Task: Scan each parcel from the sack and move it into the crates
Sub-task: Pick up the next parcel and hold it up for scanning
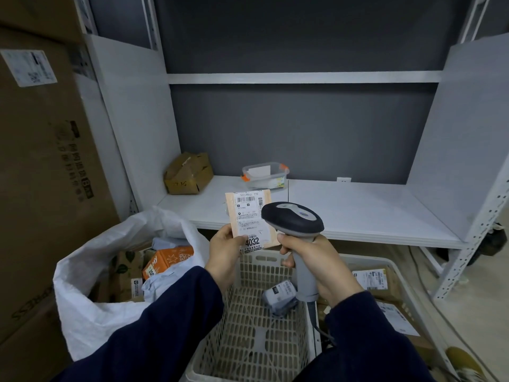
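Observation:
My left hand [224, 250] pinches a small tan parcel [248, 216] by its lower left corner, its white label with "4032" facing me. My right hand [311, 260] grips the grey handle of a barcode scanner [293, 217], whose dark head sits right beside the parcel's right edge. Both are held above a beige slotted crate [248, 326] that contains one small grey bag parcel [281, 295]. A second crate [399, 274] to the right holds brown labelled parcels. The white woven sack [91, 312] at the left stands open with several parcels inside, one of them orange [165, 261].
A white shelf unit [358, 210] stands ahead, with a crumpled cardboard box [188, 173] and a clear lidded tub [265, 175] on its lower board. Large cardboard cartons [41, 161] wall off the left. The scanner's cable [319, 326] hangs down between the crates.

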